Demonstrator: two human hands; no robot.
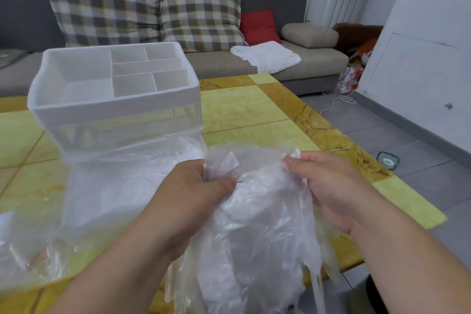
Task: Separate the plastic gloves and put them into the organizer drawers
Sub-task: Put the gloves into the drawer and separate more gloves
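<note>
Your left hand (196,186) and right hand (328,181) pinch the crumpled clear plastic gloves (254,211); peel one free for the white compartmented organizer (114,89).

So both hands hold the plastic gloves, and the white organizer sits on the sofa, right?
No. The head view shows the white organizer on the yellow table, not the sofa; the left hand and right hand do hold the plastic gloves.

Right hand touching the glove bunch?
Touching. Head view: the right hand pinches the glove bunch at its upper edge, plastic caught between thumb and fingers.
</note>
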